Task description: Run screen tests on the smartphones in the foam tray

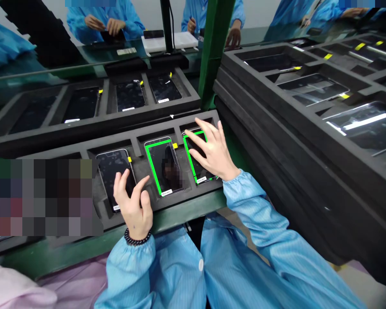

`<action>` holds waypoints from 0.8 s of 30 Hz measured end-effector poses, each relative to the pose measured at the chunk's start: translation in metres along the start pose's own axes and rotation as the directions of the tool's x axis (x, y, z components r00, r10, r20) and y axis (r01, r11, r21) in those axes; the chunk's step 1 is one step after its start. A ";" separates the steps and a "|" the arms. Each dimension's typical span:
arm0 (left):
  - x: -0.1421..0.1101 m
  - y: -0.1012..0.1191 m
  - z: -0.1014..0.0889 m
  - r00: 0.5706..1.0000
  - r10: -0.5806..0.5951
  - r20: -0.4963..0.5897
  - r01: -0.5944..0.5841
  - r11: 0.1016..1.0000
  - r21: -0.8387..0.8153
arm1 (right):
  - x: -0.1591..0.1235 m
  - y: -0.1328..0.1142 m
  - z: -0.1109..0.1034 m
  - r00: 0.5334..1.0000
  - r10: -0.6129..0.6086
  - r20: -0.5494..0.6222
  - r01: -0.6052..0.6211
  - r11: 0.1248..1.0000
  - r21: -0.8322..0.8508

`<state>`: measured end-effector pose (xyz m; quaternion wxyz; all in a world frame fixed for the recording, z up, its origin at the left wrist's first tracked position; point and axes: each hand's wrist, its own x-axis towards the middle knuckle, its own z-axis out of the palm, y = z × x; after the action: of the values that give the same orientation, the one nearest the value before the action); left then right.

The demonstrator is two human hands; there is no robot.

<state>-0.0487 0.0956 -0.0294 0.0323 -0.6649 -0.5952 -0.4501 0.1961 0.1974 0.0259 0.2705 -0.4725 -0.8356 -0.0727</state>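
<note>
A black foam tray (133, 136) lies in front of me, with phone screens in its compartments. My left hand (135, 201) is at the lower edge of the dark left screen (111, 165), fingers spread and curved; contact is unclear. Bright green lines run along the top and left sides of the middle screen (159, 161), which has a yellow tab and a white label. Over the right screen (197, 167), also green-edged, my right hand (214, 148) spreads its fingers and partly hides it. Whether those fingertips touch the glass cannot be made out.
Behind stands another foam tray (107, 116) with several screens. Stacked foam trays (260, 111) rise at the right, past a green post (212, 47). Co-workers' hands (104, 25) show across the bench, near a white stack (183, 40). A blurred patch covers the left.
</note>
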 end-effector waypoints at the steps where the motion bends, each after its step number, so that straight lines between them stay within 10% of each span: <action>1: 0.000 0.000 0.000 1.000 0.001 -0.001 -0.001 1.000 0.001 | 0.000 0.000 0.000 0.998 0.046 -0.035 -0.046 0.999 0.002; 24: -0.001 -0.001 0.001 0.999 0.032 -0.021 -0.032 0.999 0.003 | -0.006 -0.013 0.008 0.980 0.199 -0.017 -0.195 0.972 0.128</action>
<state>-0.0488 0.0958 -0.0309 0.0466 -0.6696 -0.5846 -0.4558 0.1844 0.1892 0.0179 0.3178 -0.5339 -0.7835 0.0002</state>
